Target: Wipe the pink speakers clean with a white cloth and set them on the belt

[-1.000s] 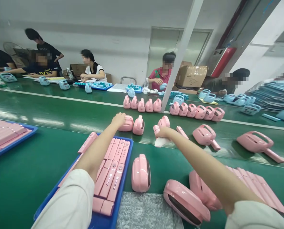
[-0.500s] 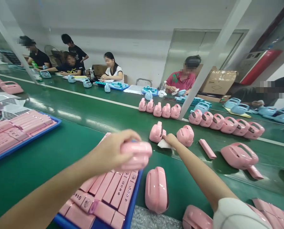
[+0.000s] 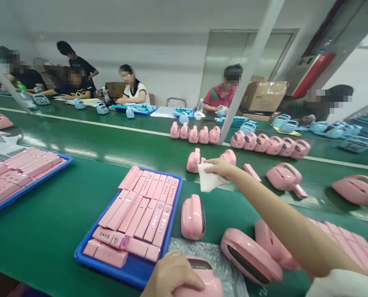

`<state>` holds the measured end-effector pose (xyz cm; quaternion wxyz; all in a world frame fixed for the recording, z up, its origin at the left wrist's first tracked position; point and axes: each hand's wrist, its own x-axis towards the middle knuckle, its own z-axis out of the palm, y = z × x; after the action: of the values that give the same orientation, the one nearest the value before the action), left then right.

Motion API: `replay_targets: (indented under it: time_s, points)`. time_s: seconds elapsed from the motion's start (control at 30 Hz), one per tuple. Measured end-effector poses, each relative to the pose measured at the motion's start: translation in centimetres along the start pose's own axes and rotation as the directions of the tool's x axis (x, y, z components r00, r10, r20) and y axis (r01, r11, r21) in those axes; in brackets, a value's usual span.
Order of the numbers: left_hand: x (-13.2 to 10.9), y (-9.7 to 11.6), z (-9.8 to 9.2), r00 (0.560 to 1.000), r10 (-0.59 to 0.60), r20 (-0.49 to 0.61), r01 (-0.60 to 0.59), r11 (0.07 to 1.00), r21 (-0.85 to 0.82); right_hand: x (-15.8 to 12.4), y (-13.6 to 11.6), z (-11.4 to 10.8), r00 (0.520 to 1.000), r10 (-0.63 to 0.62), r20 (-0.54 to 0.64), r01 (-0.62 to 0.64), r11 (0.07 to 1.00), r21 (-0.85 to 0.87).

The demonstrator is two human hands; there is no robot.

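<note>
My left hand (image 3: 171, 276) is closed over a pink plastic housing (image 3: 202, 280) at the bottom edge, resting on a sheet of grey foam (image 3: 215, 255). My right hand (image 3: 219, 167) is stretched out over the green belt and pinches a white cloth (image 3: 209, 180). It hovers beside two pink housings (image 3: 194, 160) that stand on the belt. Between my arms another pink housing (image 3: 192, 211) stands upright.
A blue tray (image 3: 131, 270) of pink button strips lies at front left, a second tray (image 3: 32, 181) further left. Larger pink shells (image 3: 250, 256) lie at front right. Rows of pink housings (image 3: 269, 144) line the belt. Several people work at the far side.
My left hand has carried a pink housing from the belt back over the tray and down onto the foam. My right hand lifted the white cloth slightly off the belt.
</note>
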<state>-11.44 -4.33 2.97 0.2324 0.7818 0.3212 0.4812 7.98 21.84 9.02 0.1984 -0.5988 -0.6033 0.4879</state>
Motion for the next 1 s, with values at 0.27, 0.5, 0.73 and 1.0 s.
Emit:
replay_targets:
  time_s: [0.27,0.5,0.73,1.0]
  points:
    - [1.3,0.2,1.1,0.893,0.424,0.150,-0.435,0.728,0.530,-16.2,3.3,0.8,0.982,-0.184,-0.045,0.157,0.661,0.734]
    - [-1.3,-1.4,2.4,0.973,0.227,-0.046,-0.205,0.936,0.287,-25.1,13.9,6.6,0.973,0.078,-0.217,0.182,0.314,0.932]
    - [-3.2,-1.1,4.6,0.964,-0.028,-0.266,0.090,0.970,0.225,-26.4,17.2,13.1,0.887,-0.017,-0.461,0.346,0.685,0.642]
    - [-5.1,-1.6,6.3,0.952,-0.123,-0.280,0.112,0.992,-0.053,-21.7,14.3,16.7,0.856,-0.511,-0.079,0.480,0.728,0.489]
